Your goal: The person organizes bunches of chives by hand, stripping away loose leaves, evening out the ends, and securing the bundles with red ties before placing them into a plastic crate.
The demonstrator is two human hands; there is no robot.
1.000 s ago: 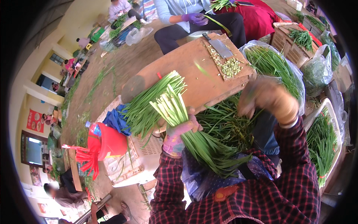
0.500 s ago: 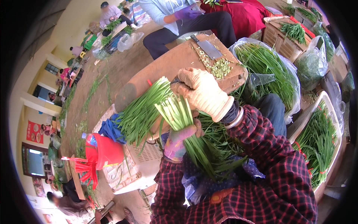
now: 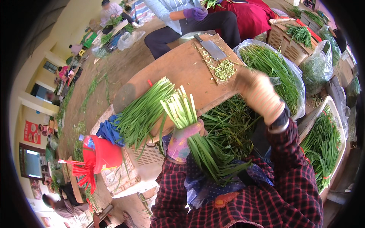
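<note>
My left hand (image 3: 179, 144), in a pink and purple patterned glove, is closed around a bunch of garlic chives (image 3: 207, 154). Their pale cut ends point up and away from me, while the green leaves hang toward my lap. My right hand (image 3: 258, 95), in a cream glove, is blurred by motion right of the bunch, near the table's right edge; its fingers cannot be made out. More garlic chives (image 3: 146, 110) lie in a pile on the left part of the wooden table (image 3: 167, 64). A cleaver (image 3: 211, 48) rests on the cutting board beside chopped stem ends (image 3: 224, 70).
Loose dark leaves (image 3: 230, 123) lie below the table's near edge. At right stand a bag of chives (image 3: 270, 68) and a white crate (image 3: 339, 148) holding tied bunches. A red bucket (image 3: 108, 154) with red ties is at left. Across the table sits a person in purple gloves (image 3: 195, 14).
My right hand has swung right, away from the cut ends of the bunch. My left hand keeps its hold in nearly the same place. The person opposite has brought their gloved hands together.
</note>
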